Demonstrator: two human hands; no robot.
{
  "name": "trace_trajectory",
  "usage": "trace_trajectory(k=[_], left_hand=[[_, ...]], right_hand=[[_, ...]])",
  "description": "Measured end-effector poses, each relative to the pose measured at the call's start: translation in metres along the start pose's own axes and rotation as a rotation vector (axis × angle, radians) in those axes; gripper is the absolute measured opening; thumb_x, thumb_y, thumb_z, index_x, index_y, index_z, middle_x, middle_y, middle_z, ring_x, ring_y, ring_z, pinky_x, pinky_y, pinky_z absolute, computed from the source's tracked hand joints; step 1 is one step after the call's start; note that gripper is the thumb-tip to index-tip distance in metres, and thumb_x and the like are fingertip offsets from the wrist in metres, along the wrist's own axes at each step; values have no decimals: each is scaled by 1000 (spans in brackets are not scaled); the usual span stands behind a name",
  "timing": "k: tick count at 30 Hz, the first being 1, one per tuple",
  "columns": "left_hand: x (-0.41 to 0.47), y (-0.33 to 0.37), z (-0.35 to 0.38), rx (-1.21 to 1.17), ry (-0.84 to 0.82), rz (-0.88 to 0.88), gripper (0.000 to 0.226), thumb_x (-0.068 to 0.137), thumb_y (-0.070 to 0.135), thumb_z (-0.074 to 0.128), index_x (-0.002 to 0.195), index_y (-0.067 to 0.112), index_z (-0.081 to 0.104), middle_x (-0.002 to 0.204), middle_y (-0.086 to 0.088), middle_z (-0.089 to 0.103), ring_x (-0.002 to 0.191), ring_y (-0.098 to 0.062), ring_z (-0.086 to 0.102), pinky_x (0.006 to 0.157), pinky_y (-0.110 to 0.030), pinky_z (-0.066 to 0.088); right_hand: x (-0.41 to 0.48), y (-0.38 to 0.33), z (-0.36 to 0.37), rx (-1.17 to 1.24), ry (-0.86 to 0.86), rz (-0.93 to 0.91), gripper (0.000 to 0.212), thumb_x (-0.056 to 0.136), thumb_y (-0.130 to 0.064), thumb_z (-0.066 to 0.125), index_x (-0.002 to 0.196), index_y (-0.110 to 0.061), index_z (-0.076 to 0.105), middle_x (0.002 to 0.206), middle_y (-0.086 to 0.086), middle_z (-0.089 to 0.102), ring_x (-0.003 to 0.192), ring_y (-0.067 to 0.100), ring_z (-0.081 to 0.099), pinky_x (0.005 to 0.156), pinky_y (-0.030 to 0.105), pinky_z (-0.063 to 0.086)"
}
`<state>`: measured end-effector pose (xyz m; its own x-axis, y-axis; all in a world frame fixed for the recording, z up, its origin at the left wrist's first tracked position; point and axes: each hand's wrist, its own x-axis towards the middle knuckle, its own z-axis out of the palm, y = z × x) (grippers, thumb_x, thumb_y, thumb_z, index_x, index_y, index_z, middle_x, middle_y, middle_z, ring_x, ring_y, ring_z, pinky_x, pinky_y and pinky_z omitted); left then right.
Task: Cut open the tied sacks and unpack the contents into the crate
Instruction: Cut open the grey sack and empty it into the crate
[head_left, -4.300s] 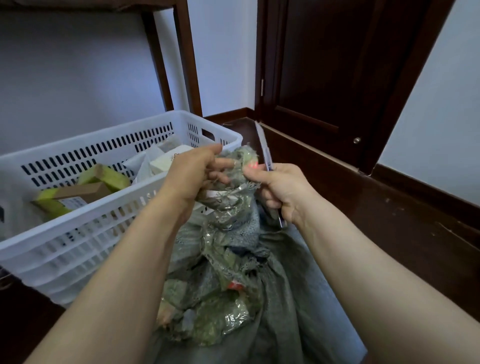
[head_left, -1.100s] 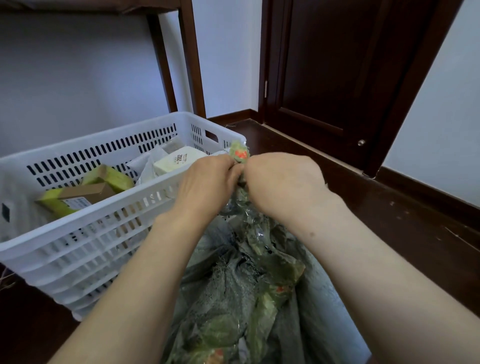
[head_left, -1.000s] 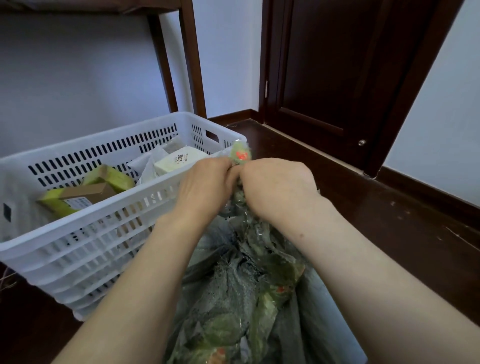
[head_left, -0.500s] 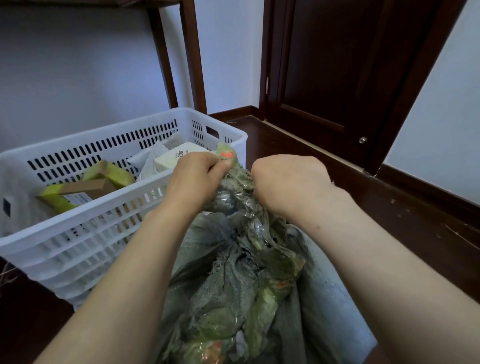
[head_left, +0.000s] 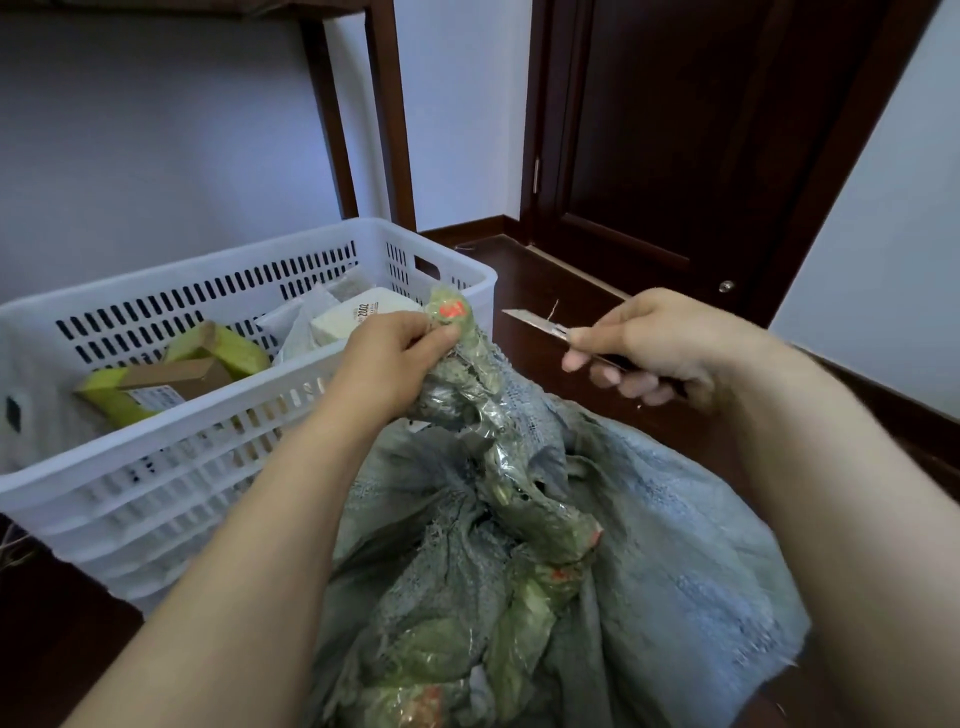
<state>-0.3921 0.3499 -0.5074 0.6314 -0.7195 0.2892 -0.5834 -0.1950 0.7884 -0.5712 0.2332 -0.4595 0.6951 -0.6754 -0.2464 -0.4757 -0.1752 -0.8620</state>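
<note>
Since half a second ago my right hand (head_left: 660, 345) has pulled off the sack neck, out to the right, and the knife (head_left: 535, 321) now shows: fingers curled round the handle, blade pointing left at the neck. My left hand (head_left: 389, 358) still pinches the taped neck (head_left: 462, 379) of the grey woven sack (head_left: 675, 545) and holds it up taut, I judge so the blade gets a clean line at the tie. The sack stands on the dark wooden floor (head_left: 561, 280), just beside the near wall of the white crate (head_left: 260, 431). The crate holds a green-yellow box (head_left: 228, 345) toward its left end and a white box (head_left: 353, 319) near its far right corner. Behind are a pale wall (head_left: 156, 156), a dark door (head_left: 675, 130) and two dark wooden legs (head_left: 389, 114).
</note>
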Motion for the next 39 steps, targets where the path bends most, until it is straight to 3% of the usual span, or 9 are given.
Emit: trace_trajectory(k=[3, 6, 10, 15, 20, 25, 30, 33, 39], left_hand=[[-3, 8, 3, -85, -37, -3, 28, 89, 29, 62, 81, 3, 68, 49, 3, 44, 33, 1, 34, 35, -10, 29], [-7, 15, 5, -117, -86, 26, 20, 89, 28, 62, 84, 11, 71, 67, -8, 60, 52, -9, 47, 48, -13, 39], [-9, 20, 2, -172, -175, -36, 31, 86, 44, 59, 82, 17, 73, 87, -18, 70, 77, -21, 65, 80, -47, 54], [-15, 20, 4, -172, -450, -41, 56, 57, 40, 82, 107, 23, 64, 98, 8, 70, 88, -7, 68, 74, -22, 56], [-16, 22, 9, -72, -410, -56, 52, 60, 23, 84, 108, 10, 66, 104, -7, 70, 83, -26, 70, 76, -47, 57], [-11, 19, 4, -25, -407, -92, 67, 59, 29, 85, 118, 6, 63, 122, -10, 63, 96, -22, 66, 79, -37, 57], [-14, 12, 2, -123, -367, -123, 20, 79, 31, 73, 73, 12, 71, 57, 4, 56, 50, -11, 46, 52, -22, 45], [-13, 9, 0, -182, -315, -166, 20, 83, 21, 69, 68, 8, 66, 63, -12, 44, 52, -19, 45, 44, -20, 45], [-9, 8, 4, -258, -229, -172, 19, 86, 10, 63, 72, -2, 63, 44, 0, 45, 31, -6, 40, 35, -12, 35]], right_hand=[[13, 10, 24, 234, 95, -50, 34, 78, -34, 74, 84, -2, 67, 64, 6, 61, 32, 4, 27, 32, 13, 19], [22, 17, 47, 322, 109, -57, 27, 69, -30, 82, 80, -10, 67, 51, 0, 50, 31, 4, 25, 32, 14, 20], [30, 21, 56, 374, 171, -72, 17, 76, -15, 78, 69, -8, 64, 51, 4, 43, 30, 4, 26, 32, 13, 18], [31, 22, 41, 537, 236, -106, 19, 78, -13, 75, 68, -7, 60, 52, 4, 46, 26, 2, 26, 31, 11, 18], [31, 31, 30, 603, 258, -52, 21, 77, -11, 76, 67, -5, 58, 44, -1, 48, 27, 2, 24, 30, 13, 18], [40, 31, 31, 736, 327, 2, 23, 76, -4, 74, 66, -4, 54, 49, 3, 45, 27, 3, 23, 31, 12, 18], [32, 23, 26, 393, 262, -1, 28, 80, -32, 73, 73, -9, 59, 63, 3, 51, 34, 5, 31, 33, 14, 21], [22, 7, 9, 165, 336, -9, 45, 88, -57, 52, 89, -14, 67, 75, -1, 59, 41, 8, 36, 34, 13, 23], [-10, -15, -9, -434, 132, -172, 25, 91, -32, 59, 78, -16, 73, 46, -8, 59, 41, 0, 46, 51, 18, 37]])
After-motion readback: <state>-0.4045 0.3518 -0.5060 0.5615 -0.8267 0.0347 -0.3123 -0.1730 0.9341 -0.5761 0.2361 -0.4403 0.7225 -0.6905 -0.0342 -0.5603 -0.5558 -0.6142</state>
